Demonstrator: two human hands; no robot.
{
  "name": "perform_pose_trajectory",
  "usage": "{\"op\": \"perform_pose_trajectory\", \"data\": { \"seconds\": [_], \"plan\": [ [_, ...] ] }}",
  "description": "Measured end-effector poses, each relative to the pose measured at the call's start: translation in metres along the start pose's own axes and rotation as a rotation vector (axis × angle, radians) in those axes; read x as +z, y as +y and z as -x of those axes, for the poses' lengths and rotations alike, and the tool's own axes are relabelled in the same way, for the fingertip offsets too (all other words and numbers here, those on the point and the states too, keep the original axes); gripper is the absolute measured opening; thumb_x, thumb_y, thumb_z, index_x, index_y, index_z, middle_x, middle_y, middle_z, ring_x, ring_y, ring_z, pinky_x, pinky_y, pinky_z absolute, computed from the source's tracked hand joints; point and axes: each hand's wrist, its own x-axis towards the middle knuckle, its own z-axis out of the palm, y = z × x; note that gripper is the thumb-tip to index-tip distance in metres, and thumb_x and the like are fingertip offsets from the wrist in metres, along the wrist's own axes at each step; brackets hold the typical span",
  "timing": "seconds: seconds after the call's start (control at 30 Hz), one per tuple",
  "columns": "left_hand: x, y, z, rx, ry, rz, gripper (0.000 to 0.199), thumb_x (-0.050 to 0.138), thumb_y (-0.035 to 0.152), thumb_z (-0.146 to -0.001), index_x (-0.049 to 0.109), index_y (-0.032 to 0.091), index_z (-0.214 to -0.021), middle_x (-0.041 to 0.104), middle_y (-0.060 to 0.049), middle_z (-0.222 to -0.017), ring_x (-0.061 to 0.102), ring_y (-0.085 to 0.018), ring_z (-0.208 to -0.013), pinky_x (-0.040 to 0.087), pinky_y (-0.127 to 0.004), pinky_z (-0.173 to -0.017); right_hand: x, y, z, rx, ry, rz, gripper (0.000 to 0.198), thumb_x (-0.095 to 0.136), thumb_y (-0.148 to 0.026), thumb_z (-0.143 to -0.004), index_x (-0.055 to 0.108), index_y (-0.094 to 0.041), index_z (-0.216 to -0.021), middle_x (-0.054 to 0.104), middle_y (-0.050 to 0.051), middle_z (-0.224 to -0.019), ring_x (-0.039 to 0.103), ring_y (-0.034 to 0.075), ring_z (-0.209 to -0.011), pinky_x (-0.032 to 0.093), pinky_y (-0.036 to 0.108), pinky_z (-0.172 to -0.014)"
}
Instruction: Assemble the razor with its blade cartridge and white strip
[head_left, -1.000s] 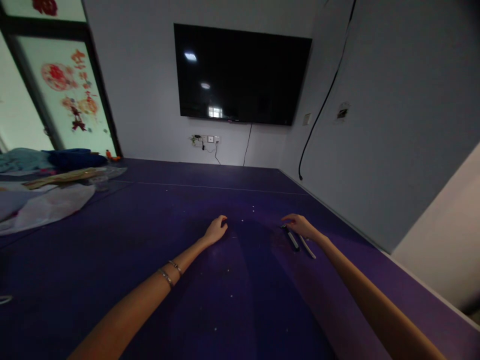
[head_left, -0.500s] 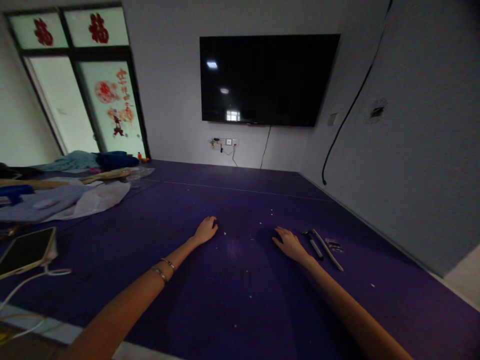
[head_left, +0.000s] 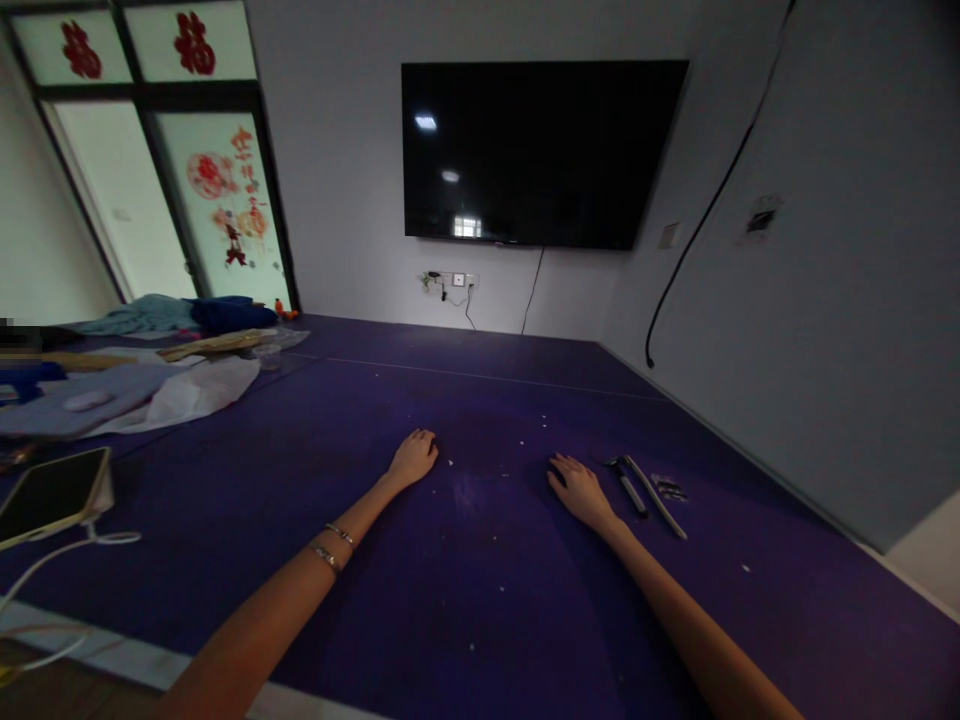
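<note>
My left hand rests palm down on the purple tabletop, its fingers loosely bent and holding nothing. Across from it, my right hand also lies palm down, fingers a little apart, with nothing in it. Just right of that hand is a small tool with a dark head and a grey handle. Beside the tool lies a curved pale strip. A small clear packet with dark pieces inside sits behind the strip; I cannot make out its contents.
At left, a phone leans on a stand near a white cable. Farther back are a white sheet, cloths and papers. A black cable hangs along the right wall, and a television is mounted ahead.
The view has shifted very slightly. Both hands stay in place on the tabletop, and the objects beside my right hand have not moved.
</note>
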Motion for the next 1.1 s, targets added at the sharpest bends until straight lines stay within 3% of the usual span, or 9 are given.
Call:
{"op": "perform_pose_trajectory", "data": {
  "seconds": [0.47, 1.1],
  "plan": [
    [0.0027, -0.0069, 0.0037, 0.016, -0.048, -0.012, 0.037, 0.036, 0.023, -0.084, 0.054, 0.010, -0.114, 0.051, -0.015, -0.127, 0.041, -0.024, -0.123, 0.029, -0.039, -0.104, -0.0033, -0.0013, 0.0064, -0.013, 0.023, -0.013, 0.043, 0.035, -0.031, -0.087, 0.054, -0.013, -0.122, 0.049, 0.012, -0.131, 0.039, 0.023, -0.124, 0.030, 0.038, -0.101],
    [-0.0051, -0.0011, 0.0078, 0.032, -0.089, -0.081, 0.041, 0.032, 0.023, -0.086, 0.052, 0.008, -0.119, 0.049, -0.015, -0.130, 0.039, -0.022, -0.125, 0.028, -0.037, -0.105, -0.0051, -0.0019, 0.0075, -0.004, 0.009, -0.034, 0.042, 0.037, -0.029, -0.087, 0.054, -0.014, -0.122, 0.048, 0.012, -0.131, 0.038, 0.022, -0.125, 0.029, 0.037, -0.102]
  ]
}}
